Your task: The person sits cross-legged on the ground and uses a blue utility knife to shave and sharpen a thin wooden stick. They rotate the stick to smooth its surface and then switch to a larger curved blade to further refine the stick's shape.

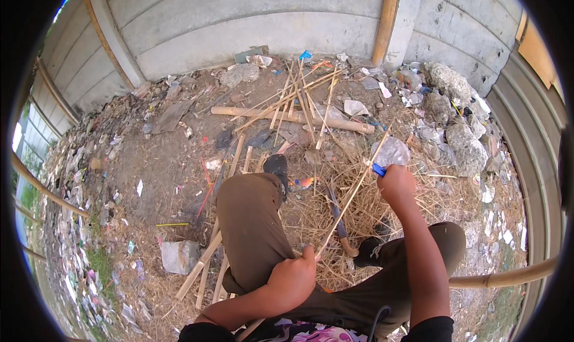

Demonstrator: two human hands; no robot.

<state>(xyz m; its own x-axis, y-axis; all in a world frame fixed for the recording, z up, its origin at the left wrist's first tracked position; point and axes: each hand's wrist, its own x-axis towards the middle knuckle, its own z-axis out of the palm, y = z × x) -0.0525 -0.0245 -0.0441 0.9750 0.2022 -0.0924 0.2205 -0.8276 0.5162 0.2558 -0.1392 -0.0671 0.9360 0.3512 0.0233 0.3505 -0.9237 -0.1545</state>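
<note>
Littered ground [158, 177], bamboo strip [356, 191] in left hand [293, 280]

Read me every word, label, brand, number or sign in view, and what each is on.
None can be read.
Blue object in the right hand: no legible marking.
Patterned shirt: no legible lettering.
Litter scraps: too small to read.

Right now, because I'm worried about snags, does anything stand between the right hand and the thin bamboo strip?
Only the blue tool gripped in the right hand, at the bamboo strip; nothing else visible stands between them.
</note>
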